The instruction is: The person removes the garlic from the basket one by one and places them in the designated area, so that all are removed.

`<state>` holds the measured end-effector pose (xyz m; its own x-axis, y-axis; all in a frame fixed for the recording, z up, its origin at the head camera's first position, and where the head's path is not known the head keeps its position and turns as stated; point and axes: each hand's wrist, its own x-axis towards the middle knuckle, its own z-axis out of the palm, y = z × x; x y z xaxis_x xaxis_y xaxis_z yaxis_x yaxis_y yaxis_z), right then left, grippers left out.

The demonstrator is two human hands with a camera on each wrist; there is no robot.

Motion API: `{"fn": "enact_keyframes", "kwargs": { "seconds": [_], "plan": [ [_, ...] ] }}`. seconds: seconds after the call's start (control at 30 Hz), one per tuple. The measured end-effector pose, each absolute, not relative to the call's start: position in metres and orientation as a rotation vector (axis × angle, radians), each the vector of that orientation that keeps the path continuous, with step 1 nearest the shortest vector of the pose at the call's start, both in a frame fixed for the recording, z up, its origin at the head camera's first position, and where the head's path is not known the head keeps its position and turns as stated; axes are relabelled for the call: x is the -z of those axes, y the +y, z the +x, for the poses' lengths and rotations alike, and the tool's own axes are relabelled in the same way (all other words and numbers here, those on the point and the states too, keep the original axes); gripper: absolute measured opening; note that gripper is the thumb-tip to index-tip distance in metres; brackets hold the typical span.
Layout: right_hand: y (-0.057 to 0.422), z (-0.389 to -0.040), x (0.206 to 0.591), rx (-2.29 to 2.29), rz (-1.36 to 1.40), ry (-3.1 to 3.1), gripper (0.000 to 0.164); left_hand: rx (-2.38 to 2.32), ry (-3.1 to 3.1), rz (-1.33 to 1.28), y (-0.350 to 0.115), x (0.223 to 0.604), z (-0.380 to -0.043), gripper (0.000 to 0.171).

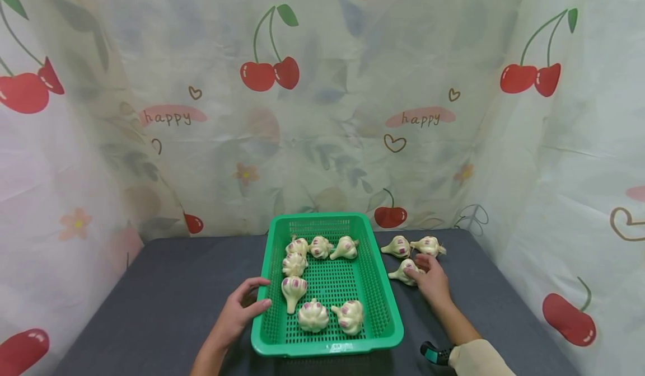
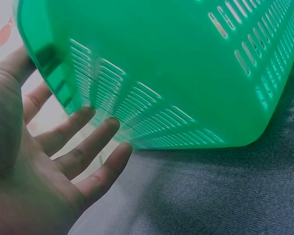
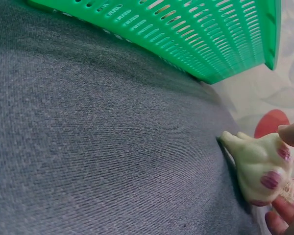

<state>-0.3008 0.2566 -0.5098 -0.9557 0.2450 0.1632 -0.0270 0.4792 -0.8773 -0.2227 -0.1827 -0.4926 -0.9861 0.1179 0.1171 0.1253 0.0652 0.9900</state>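
Observation:
In the head view, my left hand [image 1: 237,311] is at the left side of a green plastic basket [image 1: 390,331], its thumb and forefinger at the rim. The left wrist view shows that hand's fingers [image 2: 88,152] spread and fairly straight, tips close against the slotted wall. To the right of the basket, my right hand [image 1: 433,281] pinches a garlic bulb [image 1: 405,272] between thumb and fingers. Seen from the right wrist, this garlic bulb [image 3: 259,164] is whitish with purple patches, its stem pointing away from the palm and low over the cloth.
Several garlic bulbs lie in the basket along its back, left and front, among them a front one [image 1: 312,315]. Two more, a left bulb [image 1: 398,247] and a right bulb [image 1: 428,245], lie behind my right hand on the dark cloth [image 1: 186,297]. A printed curtain [image 1: 322,158] surrounds the table.

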Motion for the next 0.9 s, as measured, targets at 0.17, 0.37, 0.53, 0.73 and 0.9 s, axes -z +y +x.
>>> {"fn": "enact_keyframes", "kwargs": {
  "seconds": [0.17,0.37,0.53,0.73,0.9],
  "plan": [
    [0.257,-0.302,0.510,-1.435,-0.184,-2.479,0.049,2.117,-2.297,-0.275,-0.183,0.494,-0.223,0.038],
    [0.255,-0.304,0.514,-1.440,-0.145,-2.459,0.049,2.099,-2.305,-0.263,-0.183,0.494,-0.223,0.037],
    [0.255,-0.306,0.514,-1.429,-0.152,-2.453,0.049,2.108,-2.298,-0.266,-0.183,0.495,-0.223,0.037],
    [0.256,-0.309,0.503,-1.381,-0.145,-2.459,0.052,2.136,-2.284,-0.272,-0.182,0.494,-0.222,0.038],
    [0.251,-0.317,0.487,-1.346,-0.098,-2.435,0.049,2.144,-2.301,-0.288,-0.184,0.492,-0.222,0.039]
  ]
}}
